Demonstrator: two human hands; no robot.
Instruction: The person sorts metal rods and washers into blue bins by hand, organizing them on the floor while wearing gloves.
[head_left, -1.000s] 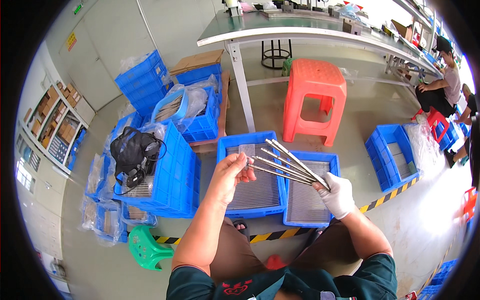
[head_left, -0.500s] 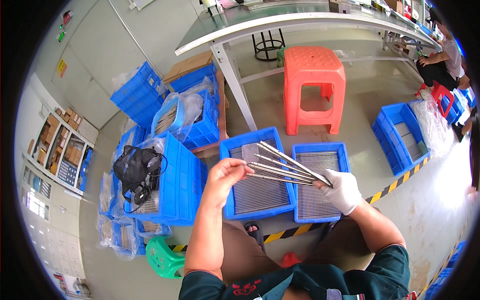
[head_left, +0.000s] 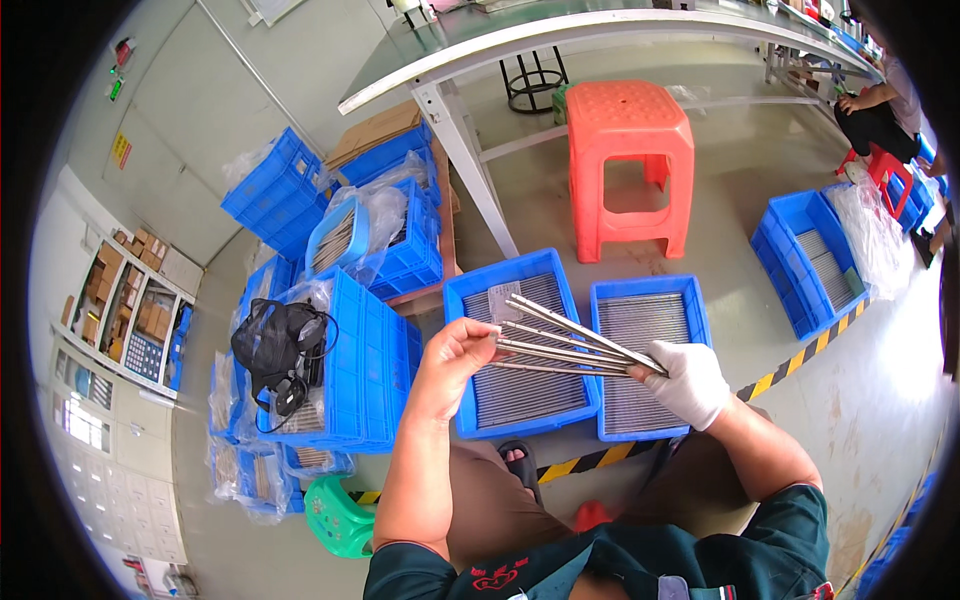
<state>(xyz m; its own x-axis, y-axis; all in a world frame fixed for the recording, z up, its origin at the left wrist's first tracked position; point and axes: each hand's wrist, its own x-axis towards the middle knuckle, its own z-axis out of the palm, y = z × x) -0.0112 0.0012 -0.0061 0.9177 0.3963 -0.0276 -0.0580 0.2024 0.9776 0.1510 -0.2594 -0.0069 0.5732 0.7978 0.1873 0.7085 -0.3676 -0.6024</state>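
Note:
My right hand (head_left: 688, 384), in a white glove, grips a fanned bundle of thin metal rods (head_left: 572, 350) by their right ends. The rods spread apart toward the left. My bare left hand (head_left: 452, 362) is at their far ends, with thumb and fingers pinched on a rod tip. Below the bundle stand a left blue bin (head_left: 530, 424) and a right blue bin (head_left: 645, 435), both holding rows of similar rods. A small paper slip (head_left: 504, 300) lies on the rods in the left bin.
Stacked blue crates (head_left: 350, 370) with a black bag (head_left: 280, 345) on top stand at left. A red stool (head_left: 630, 120) is beside the workbench (head_left: 460, 65). A green stool (head_left: 335, 515) stands near my left leg. Another rod bin (head_left: 790, 270) is at right, near a seated person (head_left: 890, 110).
The view has shifted slightly, so the surroundings sit a little differently. My left fingertips and the rods' left ends have shifted slightly against each other; the right hand keeps its grip.

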